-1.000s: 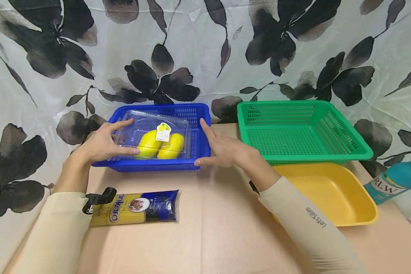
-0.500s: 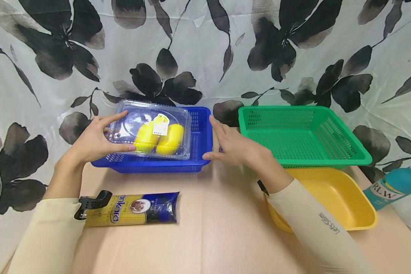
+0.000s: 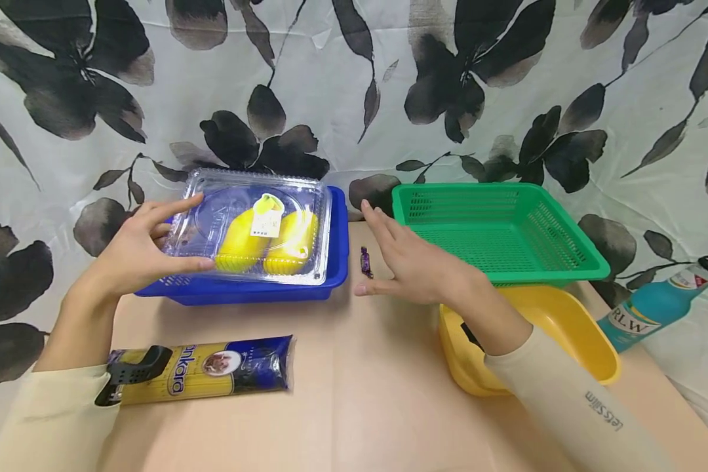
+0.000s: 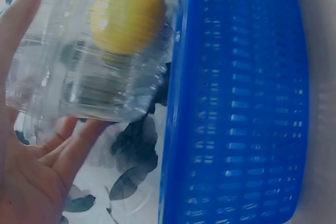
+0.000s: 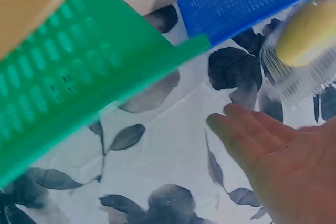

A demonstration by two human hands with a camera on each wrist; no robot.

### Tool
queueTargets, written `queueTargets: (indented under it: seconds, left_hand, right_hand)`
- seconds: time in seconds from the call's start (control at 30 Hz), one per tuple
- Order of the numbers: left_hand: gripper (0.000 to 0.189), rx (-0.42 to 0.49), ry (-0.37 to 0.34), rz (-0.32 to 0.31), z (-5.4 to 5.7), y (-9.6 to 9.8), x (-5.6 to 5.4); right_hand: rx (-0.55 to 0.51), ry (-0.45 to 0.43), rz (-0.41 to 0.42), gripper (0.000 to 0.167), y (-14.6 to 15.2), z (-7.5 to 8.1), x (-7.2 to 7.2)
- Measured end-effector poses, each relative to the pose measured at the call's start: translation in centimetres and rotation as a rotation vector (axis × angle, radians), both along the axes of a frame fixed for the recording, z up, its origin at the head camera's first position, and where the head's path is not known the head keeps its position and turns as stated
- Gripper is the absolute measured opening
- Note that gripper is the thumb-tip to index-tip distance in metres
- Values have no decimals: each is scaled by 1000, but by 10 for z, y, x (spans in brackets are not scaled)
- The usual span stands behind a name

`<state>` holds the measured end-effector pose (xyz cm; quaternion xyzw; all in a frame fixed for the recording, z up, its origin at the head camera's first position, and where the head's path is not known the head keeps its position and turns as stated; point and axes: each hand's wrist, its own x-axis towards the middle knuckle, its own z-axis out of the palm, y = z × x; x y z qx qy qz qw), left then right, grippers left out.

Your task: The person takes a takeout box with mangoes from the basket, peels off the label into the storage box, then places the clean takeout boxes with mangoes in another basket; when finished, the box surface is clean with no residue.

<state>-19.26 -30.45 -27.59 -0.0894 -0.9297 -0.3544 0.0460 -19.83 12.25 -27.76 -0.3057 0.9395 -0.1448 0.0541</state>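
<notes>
A clear plastic clamshell box with yellow fruit inside and a white label on its lid is tilted over the blue basket. My left hand grips its left end, thumb at the front and the other fingers beneath, as the left wrist view shows. There the box stands above the basket's rim. My right hand is held with straight fingers between the blue and green baskets, touching neither. A small purple wrapped candy lies on the table beside its fingertips.
The green basket stands at the back right, with a yellow tub in front, partly behind my right forearm. A blue-green bottle leans at far right. A yellow-and-blue pasta pack lies front left. Floral cloth hangs behind.
My left hand has lifted the clamshell box up out of the blue basket and tilted it. My right hand has drawn away from the basket's right side, uncovering the candy.
</notes>
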Motion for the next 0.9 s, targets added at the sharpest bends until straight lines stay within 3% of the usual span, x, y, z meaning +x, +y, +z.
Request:
queueTargets:
  seconds: [0.1, 0.3, 0.47, 0.6, 0.7, 0.9]
  left_hand:
    - [102, 22, 47, 4, 1, 4, 5]
    - [103, 140, 103, -104, 2, 25, 12]
    - [104, 85, 64, -136, 7, 43, 24]
    - [105, 99, 49, -188, 7, 59, 27]
    - [105, 162, 35, -255, 6, 69, 28]
    - [103, 138, -50, -307, 13, 80, 38]
  right_hand:
    - [-48, 21, 12, 123, -1, -6, 2]
    - [-173, 85, 63, 129, 8, -11, 4]
    - [-218, 79, 97, 136, 19, -9, 11]
    - [-223, 27, 118, 140, 30, -5, 19]
    - [-241, -7, 122, 144, 38, -2, 26]
    - [-313, -89, 130, 149, 51, 4, 33]
